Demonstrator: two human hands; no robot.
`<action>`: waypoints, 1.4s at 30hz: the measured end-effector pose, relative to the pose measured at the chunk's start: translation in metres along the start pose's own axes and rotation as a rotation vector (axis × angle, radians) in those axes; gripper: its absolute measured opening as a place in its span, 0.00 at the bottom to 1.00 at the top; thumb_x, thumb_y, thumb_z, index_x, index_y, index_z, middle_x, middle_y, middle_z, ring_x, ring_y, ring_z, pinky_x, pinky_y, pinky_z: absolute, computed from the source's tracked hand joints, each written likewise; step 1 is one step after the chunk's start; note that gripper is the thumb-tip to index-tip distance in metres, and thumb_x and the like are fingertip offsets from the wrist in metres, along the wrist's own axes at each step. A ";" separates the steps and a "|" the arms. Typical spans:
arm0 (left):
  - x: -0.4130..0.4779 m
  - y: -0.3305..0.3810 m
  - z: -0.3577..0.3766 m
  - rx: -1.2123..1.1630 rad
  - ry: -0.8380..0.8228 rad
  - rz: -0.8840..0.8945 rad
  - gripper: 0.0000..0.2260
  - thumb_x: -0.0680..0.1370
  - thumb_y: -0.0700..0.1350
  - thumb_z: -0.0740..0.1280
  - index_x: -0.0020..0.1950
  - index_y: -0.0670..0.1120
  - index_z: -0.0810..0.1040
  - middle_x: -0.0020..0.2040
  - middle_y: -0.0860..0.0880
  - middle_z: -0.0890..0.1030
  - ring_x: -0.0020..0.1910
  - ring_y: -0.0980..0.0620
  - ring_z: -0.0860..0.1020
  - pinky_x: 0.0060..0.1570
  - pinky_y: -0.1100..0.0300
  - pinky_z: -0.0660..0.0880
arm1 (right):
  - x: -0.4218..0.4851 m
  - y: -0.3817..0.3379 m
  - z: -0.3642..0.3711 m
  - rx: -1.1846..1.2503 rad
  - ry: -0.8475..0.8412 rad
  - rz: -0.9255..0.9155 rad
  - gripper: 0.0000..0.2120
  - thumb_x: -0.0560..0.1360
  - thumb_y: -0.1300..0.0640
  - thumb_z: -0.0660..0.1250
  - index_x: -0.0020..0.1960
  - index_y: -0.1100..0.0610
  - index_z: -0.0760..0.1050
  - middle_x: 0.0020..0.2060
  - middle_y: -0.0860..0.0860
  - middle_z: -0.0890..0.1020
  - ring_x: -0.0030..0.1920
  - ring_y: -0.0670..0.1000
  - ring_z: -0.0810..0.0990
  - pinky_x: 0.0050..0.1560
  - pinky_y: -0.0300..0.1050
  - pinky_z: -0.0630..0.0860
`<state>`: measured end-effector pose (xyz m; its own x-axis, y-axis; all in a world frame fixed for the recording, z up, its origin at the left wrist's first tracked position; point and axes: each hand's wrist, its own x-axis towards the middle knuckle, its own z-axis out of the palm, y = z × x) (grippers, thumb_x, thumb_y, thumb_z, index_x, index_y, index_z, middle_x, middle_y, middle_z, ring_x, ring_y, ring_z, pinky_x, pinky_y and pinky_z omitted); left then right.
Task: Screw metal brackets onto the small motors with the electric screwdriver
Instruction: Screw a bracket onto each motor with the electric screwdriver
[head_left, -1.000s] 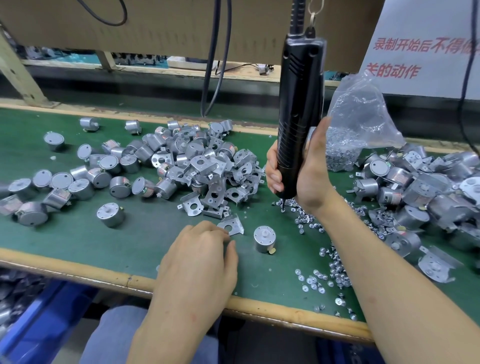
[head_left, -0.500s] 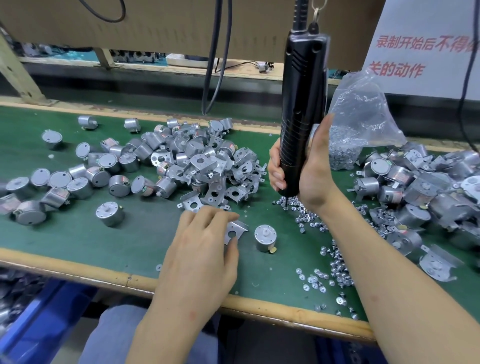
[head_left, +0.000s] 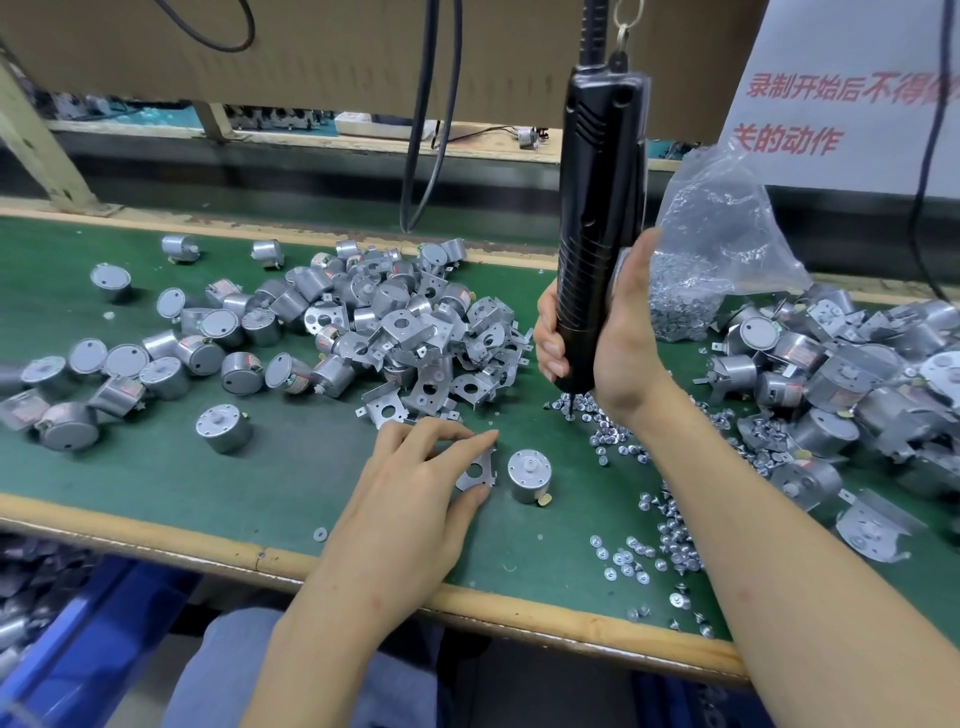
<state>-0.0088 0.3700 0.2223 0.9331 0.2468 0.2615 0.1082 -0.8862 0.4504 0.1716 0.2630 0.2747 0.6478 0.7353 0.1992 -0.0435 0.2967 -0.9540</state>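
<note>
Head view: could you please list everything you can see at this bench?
loose screws: many, silver, front right
electric screwdriver: one, black, hanging upright above the loose screws
lone motor: one, silver, upright, front centre
bracket: one, silver, beside the lone motor
bare motors: many, silver, left
bracket pile: many, silver, centre
screw bag: one, clear, back right
bracketed motors: many, silver, far right
mat: one, green, benchtop
left hand: pinches the bracket
right hand: grips the electric screwdriver

Factory assembly bench: heaped motors, loose screws, hanging screwdriver.
</note>
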 end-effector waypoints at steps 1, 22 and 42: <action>-0.001 0.000 0.000 -0.008 0.003 0.002 0.21 0.78 0.51 0.70 0.70 0.54 0.75 0.61 0.59 0.73 0.59 0.55 0.65 0.63 0.57 0.69 | 0.000 0.000 0.000 -0.002 0.002 -0.004 0.43 0.52 0.14 0.56 0.34 0.56 0.68 0.25 0.50 0.70 0.23 0.49 0.66 0.26 0.39 0.65; 0.003 0.024 0.018 0.003 0.150 -0.034 0.16 0.72 0.63 0.69 0.52 0.54 0.78 0.64 0.57 0.73 0.64 0.49 0.66 0.55 0.54 0.64 | 0.000 0.001 0.001 0.010 0.024 0.005 0.42 0.53 0.16 0.54 0.34 0.57 0.67 0.24 0.50 0.69 0.22 0.49 0.65 0.26 0.39 0.63; 0.001 0.018 0.014 -0.062 0.096 -0.011 0.16 0.72 0.62 0.68 0.56 0.58 0.79 0.67 0.59 0.70 0.66 0.51 0.63 0.61 0.56 0.60 | -0.001 0.001 0.001 -0.020 0.009 -0.007 0.43 0.53 0.14 0.54 0.34 0.56 0.69 0.25 0.50 0.70 0.23 0.50 0.66 0.27 0.41 0.65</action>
<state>-0.0009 0.3493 0.2187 0.8945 0.2953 0.3357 0.0941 -0.8583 0.5045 0.1703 0.2629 0.2742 0.6546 0.7278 0.2044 -0.0234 0.2897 -0.9568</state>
